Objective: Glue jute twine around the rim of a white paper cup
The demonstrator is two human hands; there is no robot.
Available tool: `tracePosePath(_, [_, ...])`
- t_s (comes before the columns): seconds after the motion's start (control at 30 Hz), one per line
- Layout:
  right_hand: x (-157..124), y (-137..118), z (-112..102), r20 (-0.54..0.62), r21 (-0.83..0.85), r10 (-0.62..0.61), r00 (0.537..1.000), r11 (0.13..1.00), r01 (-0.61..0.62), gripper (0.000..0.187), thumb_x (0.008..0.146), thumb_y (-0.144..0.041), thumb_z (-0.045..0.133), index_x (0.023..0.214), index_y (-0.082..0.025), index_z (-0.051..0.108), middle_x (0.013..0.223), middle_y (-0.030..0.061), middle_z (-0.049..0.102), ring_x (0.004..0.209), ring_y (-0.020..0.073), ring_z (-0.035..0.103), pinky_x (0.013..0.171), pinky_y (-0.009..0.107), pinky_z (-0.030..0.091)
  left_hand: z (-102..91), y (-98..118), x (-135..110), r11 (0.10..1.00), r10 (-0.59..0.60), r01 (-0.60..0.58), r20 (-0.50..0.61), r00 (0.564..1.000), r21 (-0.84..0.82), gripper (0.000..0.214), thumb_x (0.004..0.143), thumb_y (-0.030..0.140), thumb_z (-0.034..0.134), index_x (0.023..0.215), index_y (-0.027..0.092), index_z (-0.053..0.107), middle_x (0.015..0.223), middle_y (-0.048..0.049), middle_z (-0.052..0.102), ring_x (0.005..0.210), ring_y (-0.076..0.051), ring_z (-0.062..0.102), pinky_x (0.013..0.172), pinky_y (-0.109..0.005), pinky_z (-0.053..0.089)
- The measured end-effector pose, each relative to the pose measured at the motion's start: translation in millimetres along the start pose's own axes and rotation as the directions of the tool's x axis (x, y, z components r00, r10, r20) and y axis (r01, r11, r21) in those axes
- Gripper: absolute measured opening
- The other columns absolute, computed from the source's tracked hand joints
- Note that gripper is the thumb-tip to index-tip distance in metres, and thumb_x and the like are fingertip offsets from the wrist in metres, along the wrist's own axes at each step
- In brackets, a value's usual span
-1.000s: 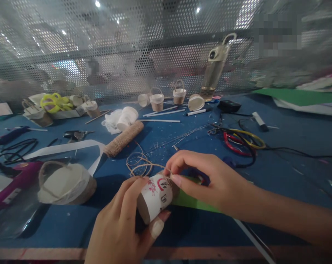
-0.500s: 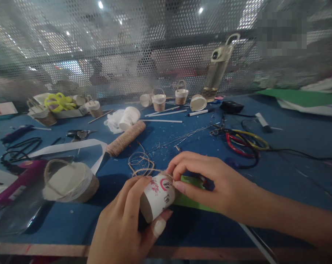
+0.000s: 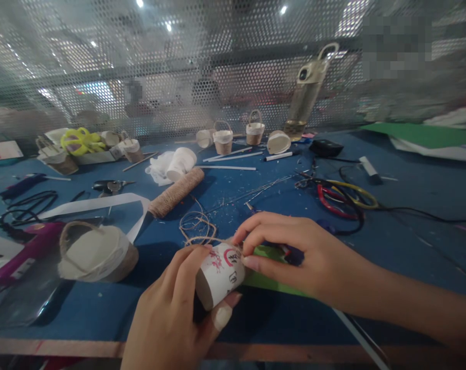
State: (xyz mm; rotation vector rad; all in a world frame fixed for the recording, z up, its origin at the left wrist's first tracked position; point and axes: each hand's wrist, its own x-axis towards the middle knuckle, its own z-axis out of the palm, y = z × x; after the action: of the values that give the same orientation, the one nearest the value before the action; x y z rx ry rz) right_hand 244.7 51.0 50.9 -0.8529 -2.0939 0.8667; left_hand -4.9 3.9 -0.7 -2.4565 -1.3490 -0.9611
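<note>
A white paper cup [image 3: 222,275] with pink and black printing lies on its side in my left hand [image 3: 175,303], whose fingers and thumb close around it. At the cup's far right end, the fingertips of my right hand [image 3: 283,252] pinch jute twine [image 3: 202,239] against it. Loose loops of that twine lie on the table just behind the cup. The twine runs near a spool of jute twine [image 3: 177,192]. To the left stands a small basket [image 3: 102,254] made from a cup, with a twine handle and a white lace rim.
A purple glue gun [image 3: 28,252] lies at the left. Pliers [image 3: 339,200] with red and yellow handles rest at the right, near cables. Small twine baskets [image 3: 222,141], a water bottle [image 3: 304,97] and white sticks [image 3: 229,168] are farther back, before a perforated metal screen [image 3: 171,92].
Both hands and the cup stay almost where they were. The whole view has shifted very slightly.
</note>
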Motion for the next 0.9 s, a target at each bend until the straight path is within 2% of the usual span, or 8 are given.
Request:
tracePosePath(0.17, [0.6, -3.2, -1.2, -0.011, 0.019, -0.002, 1.000, 1.000, 0.002, 0.011, 0.099, -0.024, 0.075, 0.088, -0.025, 0.077, 0.109, 0.0025, 0.082, 0.093, 0.0178, 0.074, 0.099, 0.035, 0.057, -1.2, -0.2, 1.4, 1.000, 0.008, -0.008, 0.013, 1.000, 0.007, 0.043, 0.110, 0.056, 0.055, 0.137, 0.023, 0.050, 0.119, -0.0100, 0.079, 0.096, -0.022, 0.083, 0.073, -0.027, 0.067])
tracePosePath(0.3, [0.9, -2.4, -1.1, -0.004, 0.017, 0.010, 1.000, 1.000, -0.010, 0.011, 0.099, -0.025, 0.076, 0.089, -0.025, 0.078, 0.109, 0.0024, 0.082, 0.091, 0.0173, 0.074, 0.096, 0.034, 0.058, -1.7, 0.2, 1.2, 1.000, 0.007, -0.008, 0.009, 1.000, 0.021, 0.042, 0.110, 0.055, 0.054, 0.137, 0.022, 0.051, 0.119, -0.0106, 0.079, 0.096, -0.022, 0.083, 0.073, -0.027, 0.067])
tracePosePath(0.5, [1.4, -3.5, -2.6, -0.006, 0.036, 0.013, 1.000, 0.999, -0.013, 0.010, 0.099, -0.024, 0.078, 0.089, -0.025, 0.080, 0.109, 0.0014, 0.083, 0.090, 0.0160, 0.075, 0.101, 0.033, 0.058, -2.1, 0.3, -0.3, 1.000, 0.010, -0.010, 0.010, 1.000, 0.028, 0.043, 0.111, 0.056, 0.054, 0.136, 0.022, 0.051, 0.118, -0.0104, 0.079, 0.094, -0.021, 0.083, 0.072, -0.026, 0.066])
tracePosePath(0.67, [0.2, -3.7, -2.0, -0.001, 0.037, 0.030, 1.000, 0.999, -0.030, 0.009, 0.099, -0.026, 0.079, 0.090, -0.025, 0.081, 0.111, 0.0028, 0.083, 0.100, 0.0188, 0.077, 0.100, 0.033, 0.059, -1.6, -0.1, 0.9, 0.999, 0.026, -0.026, 0.005, 1.000, 0.039, 0.043, 0.110, 0.056, 0.054, 0.135, 0.021, 0.051, 0.118, -0.0113, 0.079, 0.094, -0.022, 0.083, 0.071, -0.026, 0.066])
tracePosePath(0.9, [0.8, -4.7, -1.3, -0.005, 0.036, 0.037, 0.999, 0.999, -0.036, 0.008, 0.098, -0.026, 0.080, 0.090, -0.026, 0.082, 0.110, 0.0026, 0.084, 0.102, 0.0198, 0.078, 0.100, 0.033, 0.060, -0.8, -0.3, 0.7, 0.999, 0.031, -0.031, -0.003, 1.000, 0.039, 0.045, 0.110, 0.057, 0.054, 0.136, 0.021, 0.050, 0.118, -0.0121, 0.079, 0.095, -0.023, 0.083, 0.072, -0.028, 0.067])
